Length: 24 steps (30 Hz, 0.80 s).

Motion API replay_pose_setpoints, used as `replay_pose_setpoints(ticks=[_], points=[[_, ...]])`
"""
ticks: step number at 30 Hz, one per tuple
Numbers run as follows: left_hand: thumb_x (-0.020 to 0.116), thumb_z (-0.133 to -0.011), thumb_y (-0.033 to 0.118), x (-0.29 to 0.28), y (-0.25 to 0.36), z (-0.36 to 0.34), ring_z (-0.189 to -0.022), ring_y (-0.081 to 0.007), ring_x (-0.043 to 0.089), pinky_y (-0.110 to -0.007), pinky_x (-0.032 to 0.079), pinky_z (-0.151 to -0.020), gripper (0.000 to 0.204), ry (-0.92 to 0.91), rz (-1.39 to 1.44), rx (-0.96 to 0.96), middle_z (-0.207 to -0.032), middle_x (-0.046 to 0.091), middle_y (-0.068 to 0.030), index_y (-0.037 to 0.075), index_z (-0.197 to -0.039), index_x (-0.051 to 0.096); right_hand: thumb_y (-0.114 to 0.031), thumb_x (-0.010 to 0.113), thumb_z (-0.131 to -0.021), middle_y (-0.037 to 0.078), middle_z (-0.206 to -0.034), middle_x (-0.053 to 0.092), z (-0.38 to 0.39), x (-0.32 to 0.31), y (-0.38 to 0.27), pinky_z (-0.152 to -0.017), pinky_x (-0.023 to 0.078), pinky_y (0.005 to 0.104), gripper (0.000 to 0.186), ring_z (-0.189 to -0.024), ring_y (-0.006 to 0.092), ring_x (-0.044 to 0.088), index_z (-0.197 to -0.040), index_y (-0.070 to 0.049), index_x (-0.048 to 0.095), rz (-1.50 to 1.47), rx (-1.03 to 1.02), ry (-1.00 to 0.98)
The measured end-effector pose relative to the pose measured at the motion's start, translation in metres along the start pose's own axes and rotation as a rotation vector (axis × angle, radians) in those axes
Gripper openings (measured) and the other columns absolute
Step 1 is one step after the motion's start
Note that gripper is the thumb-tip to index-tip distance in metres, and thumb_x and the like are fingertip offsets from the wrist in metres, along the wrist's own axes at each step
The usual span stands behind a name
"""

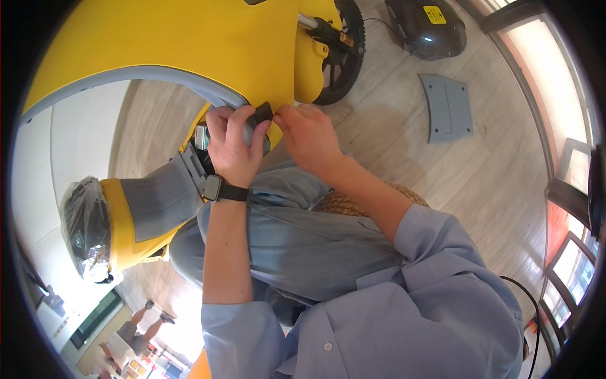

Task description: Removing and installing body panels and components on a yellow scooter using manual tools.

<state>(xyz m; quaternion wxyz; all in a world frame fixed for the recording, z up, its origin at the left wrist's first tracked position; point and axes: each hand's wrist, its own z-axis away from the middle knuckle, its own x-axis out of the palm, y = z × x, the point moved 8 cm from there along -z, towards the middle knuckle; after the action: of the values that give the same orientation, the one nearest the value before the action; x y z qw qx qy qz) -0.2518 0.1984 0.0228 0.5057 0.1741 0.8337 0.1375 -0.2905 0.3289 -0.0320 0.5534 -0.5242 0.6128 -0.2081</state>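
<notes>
My left hand [232,142], a watch on its wrist, curls its fingers and thumb round a dark plastic piece [264,112] where the grey trim [177,79] meets the yellow scooter body [151,35]. My right hand [306,136] is beside it at the right, fingertips pinched together at the same edge; whatever is between them is hidden. Just left of my hands, some metal and dark parts [201,140] show inside an opening above the grey floorboard [158,199] of the scooter.
A front wheel [344,72] is at the top. A detached grey panel [448,107] and a shiny dark cover [429,35] lie rightward on the floor. A plastic-wrapped part [85,224] sits left; a cushion [353,201] is under me. Another person [129,338] is lower left.
</notes>
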Motion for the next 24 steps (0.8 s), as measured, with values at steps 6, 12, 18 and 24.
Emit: replay_pose_setpoints(ticks=[6, 12, 18, 24], points=[[0.084, -0.069, 0.005, -0.002, -0.006, 0.0, -0.067, -0.0239, 0.056, -0.033, 0.047, -0.058, 0.04, 0.053, 0.157, -0.111, -0.093, 0.049, -0.0107, 0.006, -0.096, 0.054, -0.011, 0.062, -0.087, 0.009, -0.074, 0.061, -0.001, -0.002, -0.014, -0.07, 0.043, 0.0417, 0.006, -0.076, 0.0306, 0.059, -0.089, -0.005, 0.059, 0.172, -0.144, 0.087], [0.08, -0.071, -0.001, -0.001, -0.007, -0.003, -0.064, -0.0209, 0.055, -0.032, 0.046, -0.056, 0.037, 0.04, 0.26, -0.185, -0.09, 0.046, -0.0105, 0.004, -0.088, 0.048, -0.011, 0.063, -0.086, 0.007, -0.073, 0.061, -0.001, 0.001, -0.013, -0.07, 0.043, 0.0397, 0.006, -0.075, 0.0288, 0.059, -0.088, -0.007, 0.059, 0.214, -0.23, 0.06], [0.079, -0.072, -0.001, -0.001, -0.006, -0.004, -0.063, -0.0208, 0.057, -0.032, 0.048, -0.057, 0.036, -0.017, 0.228, -0.16, -0.091, 0.046, -0.0104, 0.003, -0.088, 0.047, -0.017, 0.059, -0.092, 0.02, -0.072, 0.062, -0.002, 0.008, -0.005, -0.064, 0.046, 0.0484, 0.016, -0.071, 0.0414, 0.061, -0.087, -0.002, 0.059, 0.029, 0.167, -0.146], [0.08, -0.072, 0.002, -0.004, -0.011, -0.005, -0.067, -0.0202, 0.058, -0.033, 0.049, -0.058, 0.034, -0.024, 0.261, -0.156, -0.092, 0.047, -0.0096, 0.005, -0.095, 0.056, -0.019, 0.055, -0.094, 0.026, -0.074, 0.062, -0.003, 0.011, 0.005, -0.065, 0.047, 0.0544, 0.023, -0.074, 0.0477, 0.061, -0.082, 0.001, 0.058, -0.217, 0.307, -0.169]])
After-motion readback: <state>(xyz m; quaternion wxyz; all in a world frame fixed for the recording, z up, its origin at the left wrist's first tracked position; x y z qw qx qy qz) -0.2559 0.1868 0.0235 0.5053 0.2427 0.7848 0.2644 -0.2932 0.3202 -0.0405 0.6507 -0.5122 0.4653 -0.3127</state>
